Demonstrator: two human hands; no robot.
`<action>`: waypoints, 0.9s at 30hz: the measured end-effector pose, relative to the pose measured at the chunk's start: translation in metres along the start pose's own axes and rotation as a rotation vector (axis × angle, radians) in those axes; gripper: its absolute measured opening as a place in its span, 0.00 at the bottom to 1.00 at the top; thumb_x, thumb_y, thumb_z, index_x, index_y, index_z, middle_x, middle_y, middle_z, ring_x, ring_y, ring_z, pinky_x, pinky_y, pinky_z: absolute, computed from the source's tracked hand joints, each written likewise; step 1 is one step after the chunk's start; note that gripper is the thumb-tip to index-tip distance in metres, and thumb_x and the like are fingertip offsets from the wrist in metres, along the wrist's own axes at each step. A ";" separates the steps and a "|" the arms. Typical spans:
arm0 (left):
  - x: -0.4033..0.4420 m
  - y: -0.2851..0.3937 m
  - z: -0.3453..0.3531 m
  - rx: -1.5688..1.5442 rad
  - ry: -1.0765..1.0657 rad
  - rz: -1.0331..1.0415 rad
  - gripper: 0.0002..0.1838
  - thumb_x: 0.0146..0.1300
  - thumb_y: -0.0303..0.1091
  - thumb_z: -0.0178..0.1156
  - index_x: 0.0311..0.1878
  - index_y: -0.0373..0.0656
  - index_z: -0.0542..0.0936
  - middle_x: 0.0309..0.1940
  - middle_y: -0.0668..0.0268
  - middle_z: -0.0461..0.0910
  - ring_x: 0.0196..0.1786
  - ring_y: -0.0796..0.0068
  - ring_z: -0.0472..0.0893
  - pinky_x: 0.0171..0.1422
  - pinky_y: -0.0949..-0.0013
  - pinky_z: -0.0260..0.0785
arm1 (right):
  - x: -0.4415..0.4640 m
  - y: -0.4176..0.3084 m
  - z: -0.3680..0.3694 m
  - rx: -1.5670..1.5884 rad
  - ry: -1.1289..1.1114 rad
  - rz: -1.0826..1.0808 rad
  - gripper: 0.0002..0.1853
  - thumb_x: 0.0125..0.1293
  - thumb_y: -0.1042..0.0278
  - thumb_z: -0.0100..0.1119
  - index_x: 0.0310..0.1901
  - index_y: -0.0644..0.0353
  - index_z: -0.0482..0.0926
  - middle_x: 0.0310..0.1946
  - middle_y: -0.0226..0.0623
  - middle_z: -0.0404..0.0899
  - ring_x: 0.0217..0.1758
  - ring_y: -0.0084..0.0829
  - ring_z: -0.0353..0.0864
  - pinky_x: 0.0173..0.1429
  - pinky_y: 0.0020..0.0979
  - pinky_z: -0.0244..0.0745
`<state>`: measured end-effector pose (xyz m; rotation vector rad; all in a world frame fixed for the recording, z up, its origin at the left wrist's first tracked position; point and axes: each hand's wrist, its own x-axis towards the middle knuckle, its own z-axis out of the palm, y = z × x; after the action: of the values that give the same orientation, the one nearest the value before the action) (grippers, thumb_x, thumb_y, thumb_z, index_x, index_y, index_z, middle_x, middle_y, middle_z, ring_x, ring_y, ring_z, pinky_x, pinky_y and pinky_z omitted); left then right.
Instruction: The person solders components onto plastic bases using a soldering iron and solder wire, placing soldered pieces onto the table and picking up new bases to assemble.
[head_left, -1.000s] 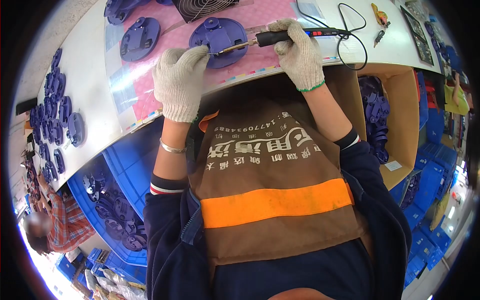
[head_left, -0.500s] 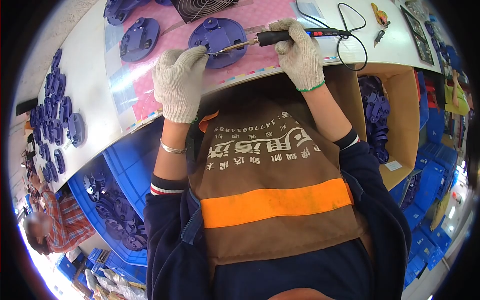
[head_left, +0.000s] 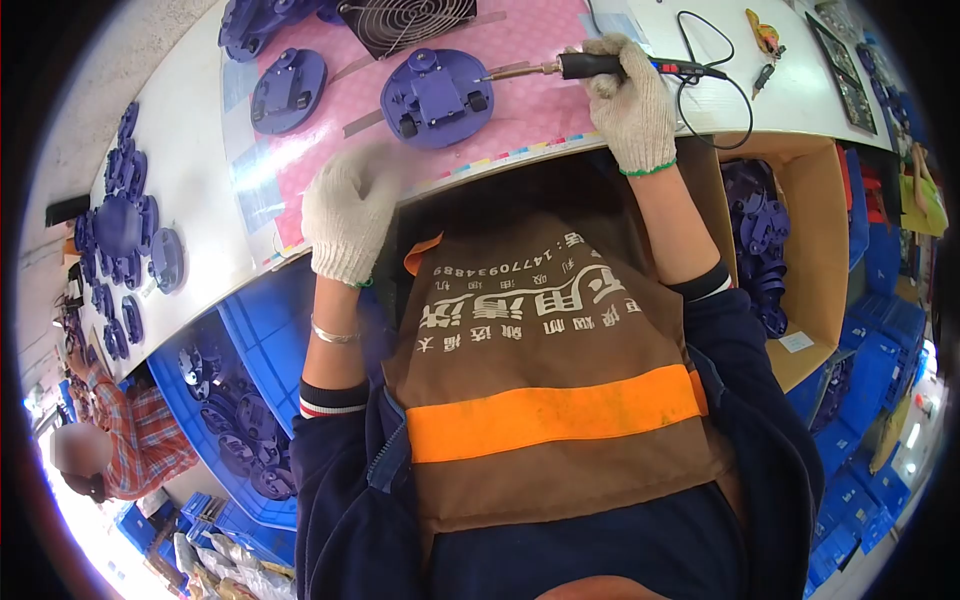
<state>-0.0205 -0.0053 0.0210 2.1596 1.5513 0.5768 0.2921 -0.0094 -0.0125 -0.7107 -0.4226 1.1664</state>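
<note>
A soldering iron [head_left: 592,66] with a black handle lies in my right hand [head_left: 636,105], whose gloved fingers are closed around it. Its metal tip points left, at the right rim of a round purple plastic part [head_left: 437,98] on the pink mat. Whether the tip touches that part I cannot tell. My left hand [head_left: 350,215], also in a white knitted glove, is at the table's front edge, below and left of the part. Motion smears its fingers, so anything in them cannot be made out. Another purple part [head_left: 288,91] lies further left on the mat.
A black fan with a wire grille [head_left: 408,22] stands behind the part. The iron's cable [head_left: 735,45] loops over the table at right. Several purple parts [head_left: 125,215] lie at left. A cardboard box [head_left: 808,215] and a blue crate [head_left: 262,325] hold more. A co-worker [head_left: 140,440] is at far left.
My left hand has moved away from the purple part, down toward the table edge. My right hand has drawn the iron slightly right, and its tip has gone from the part's middle to its rim.
</note>
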 end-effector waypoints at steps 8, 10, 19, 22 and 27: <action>0.039 0.033 0.015 0.249 0.066 0.109 0.51 0.38 0.49 0.70 0.67 0.41 0.61 0.56 0.48 0.71 0.59 0.49 0.71 0.62 0.53 0.66 | -0.005 0.003 -0.005 -0.093 -0.079 -0.107 0.12 0.70 0.68 0.50 0.47 0.69 0.72 0.44 0.43 0.75 0.43 0.27 0.72 0.35 0.19 0.66; 0.047 0.041 0.022 0.279 0.053 0.120 0.54 0.36 0.52 0.72 0.67 0.40 0.60 0.55 0.50 0.72 0.58 0.50 0.72 0.61 0.54 0.66 | -0.006 0.001 -0.004 0.023 -0.033 -0.044 0.11 0.68 0.69 0.51 0.47 0.68 0.74 0.43 0.42 0.76 0.42 0.27 0.73 0.36 0.20 0.66; 0.037 0.025 0.008 0.180 0.141 0.109 0.54 0.35 0.49 0.71 0.66 0.31 0.60 0.56 0.42 0.71 0.59 0.45 0.71 0.65 0.54 0.63 | -0.008 0.008 -0.010 -0.832 -0.113 -0.457 0.14 0.63 0.85 0.44 0.51 0.70 0.70 0.43 0.41 0.79 0.47 0.30 0.81 0.40 0.21 0.72; 0.019 0.002 -0.034 0.109 0.240 0.059 0.55 0.34 0.52 0.73 0.65 0.35 0.60 0.52 0.48 0.73 0.55 0.47 0.72 0.62 0.52 0.63 | -0.008 0.004 -0.006 -0.372 -0.028 -0.220 0.12 0.68 0.74 0.50 0.51 0.68 0.71 0.47 0.40 0.75 0.48 0.25 0.74 0.35 0.15 0.65; -0.012 -0.056 -0.118 0.239 0.399 -0.380 0.52 0.36 0.49 0.75 0.62 0.32 0.63 0.48 0.45 0.77 0.52 0.47 0.77 0.55 0.55 0.71 | 0.001 0.005 -0.023 -0.040 0.017 -0.043 0.12 0.70 0.67 0.51 0.50 0.66 0.73 0.47 0.39 0.75 0.38 0.22 0.69 0.42 0.18 0.66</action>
<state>-0.1328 0.0108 0.0867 1.9058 2.2812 0.7554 0.3038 -0.0144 -0.0323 -0.7421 -0.4456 1.1131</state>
